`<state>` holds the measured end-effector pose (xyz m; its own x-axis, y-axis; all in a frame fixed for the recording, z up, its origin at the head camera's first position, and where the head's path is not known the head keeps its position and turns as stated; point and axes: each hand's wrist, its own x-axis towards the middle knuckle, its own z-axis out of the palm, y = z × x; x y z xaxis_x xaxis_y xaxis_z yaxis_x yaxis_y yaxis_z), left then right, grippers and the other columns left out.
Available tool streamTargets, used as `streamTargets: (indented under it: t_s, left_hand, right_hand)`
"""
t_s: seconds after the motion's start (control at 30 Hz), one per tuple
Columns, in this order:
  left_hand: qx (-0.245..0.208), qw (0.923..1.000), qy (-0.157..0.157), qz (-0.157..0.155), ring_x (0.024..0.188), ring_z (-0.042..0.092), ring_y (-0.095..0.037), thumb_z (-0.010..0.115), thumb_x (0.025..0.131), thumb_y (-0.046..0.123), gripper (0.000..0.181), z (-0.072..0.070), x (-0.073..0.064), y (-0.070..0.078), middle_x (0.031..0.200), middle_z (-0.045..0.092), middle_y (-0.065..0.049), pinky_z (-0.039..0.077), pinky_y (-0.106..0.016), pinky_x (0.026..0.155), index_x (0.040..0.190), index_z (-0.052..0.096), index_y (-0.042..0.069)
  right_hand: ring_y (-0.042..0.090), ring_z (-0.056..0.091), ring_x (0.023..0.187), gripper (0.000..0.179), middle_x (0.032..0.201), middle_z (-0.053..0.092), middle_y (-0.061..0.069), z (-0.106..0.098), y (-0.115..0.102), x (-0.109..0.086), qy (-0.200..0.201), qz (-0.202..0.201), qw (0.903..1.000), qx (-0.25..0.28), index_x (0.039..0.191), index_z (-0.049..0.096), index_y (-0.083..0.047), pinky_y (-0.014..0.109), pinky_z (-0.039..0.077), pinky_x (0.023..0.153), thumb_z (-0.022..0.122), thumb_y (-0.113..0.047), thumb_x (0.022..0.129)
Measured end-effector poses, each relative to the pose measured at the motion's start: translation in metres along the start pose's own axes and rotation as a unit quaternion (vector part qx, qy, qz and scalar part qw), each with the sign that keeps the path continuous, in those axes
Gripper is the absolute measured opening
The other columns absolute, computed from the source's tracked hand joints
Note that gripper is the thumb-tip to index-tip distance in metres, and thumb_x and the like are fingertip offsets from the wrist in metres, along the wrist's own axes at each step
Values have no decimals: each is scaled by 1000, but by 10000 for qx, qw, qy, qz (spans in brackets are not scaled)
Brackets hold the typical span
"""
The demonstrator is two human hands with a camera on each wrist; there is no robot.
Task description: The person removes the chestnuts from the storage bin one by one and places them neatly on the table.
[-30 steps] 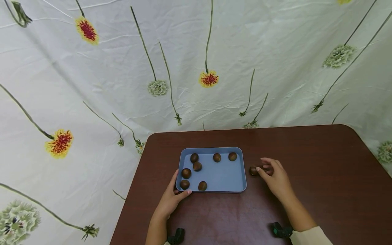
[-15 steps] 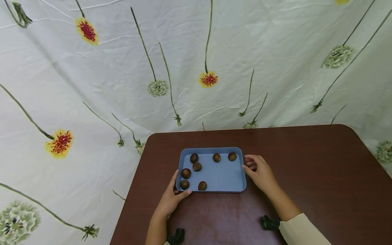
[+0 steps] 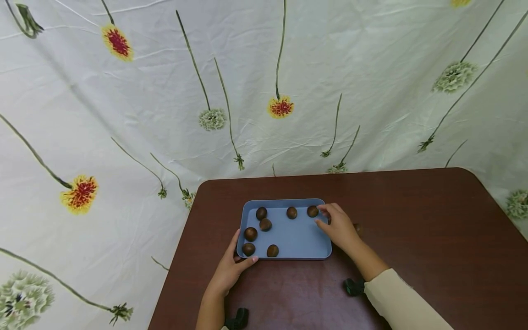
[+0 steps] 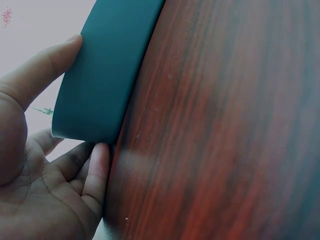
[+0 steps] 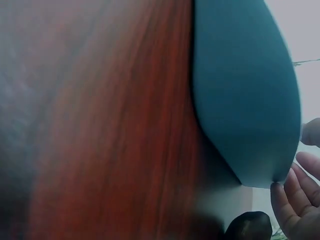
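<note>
A blue rectangular tray (image 3: 297, 240) holds several round brown nuts that look like chestnuts. My left hand (image 3: 227, 270) grips its near left corner, thumb on the front rim and fingers at the left side; the left wrist view shows this grip on the tray wall (image 4: 100, 75). My right hand (image 3: 339, 225) reaches over the right rim, thumb and fingers apart, fingertips right beside the chestnut (image 3: 312, 211) at the far right corner. Whether they touch it I cannot tell. Another chestnut (image 3: 358, 228) lies on the table, partly hidden behind my right hand.
The dark brown wooden table (image 3: 433, 238) extends to both sides of the tray. Behind it hangs a white flower-printed cloth (image 3: 247, 82). In the right wrist view a dark rounded thing (image 5: 250, 227) sits beside the tray's end.
My right hand has moved left from the chestnuts on the table, past the tray's right rim and over its far right corner. My left hand and the tray have stayed put.
</note>
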<state>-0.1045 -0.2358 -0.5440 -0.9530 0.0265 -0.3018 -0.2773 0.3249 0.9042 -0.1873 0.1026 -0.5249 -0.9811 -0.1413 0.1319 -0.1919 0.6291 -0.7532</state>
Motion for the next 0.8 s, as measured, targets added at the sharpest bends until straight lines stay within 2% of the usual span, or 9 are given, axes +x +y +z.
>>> streamTargets:
  t_s: [0.27, 0.47, 0.57, 0.8]
  left_hand:
    - [35, 10000, 7, -36, 124, 61, -32, 81, 87, 37, 102, 0, 0, 0, 161, 35, -15, 54, -47, 91, 162, 12, 42]
    - [80, 10000, 15, -39, 125, 61, -33, 81, 87, 38, 102, 0, 1, 0, 162, 34, -16, 54, -47, 90, 162, 12, 41]
    - [55, 10000, -4, -58, 122, 62, -32, 81, 87, 37, 102, 0, 1, 0, 160, 36, -16, 55, -46, 89, 162, 12, 41]
    - [56, 10000, -10, -69, 119, 64, -31, 81, 87, 37, 102, -1, 2, -1, 158, 39, -17, 56, -45, 87, 162, 11, 41]
  right_hand:
    - [28, 62, 103, 40, 116, 63, 12, 9, -3, 15, -143, -184, 9972, -711, 128, 64, -4, 45, 53, 88, 75, -18, 92]
    - [33, 60, 116, 44, 125, 61, 15, 15, -6, 21, -378, -230, 9892, -1397, 132, 63, -4, 53, 48, 99, 75, -21, 92]
    - [35, 57, 120, 45, 127, 58, 16, 19, -6, 22, -442, -205, 9865, -1566, 133, 62, -4, 54, 46, 100, 74, -22, 93]
    - [33, 54, 116, 46, 125, 55, 15, 26, -5, 24, -442, -279, 9840, -1705, 133, 62, -1, 52, 48, 95, 74, -19, 93]
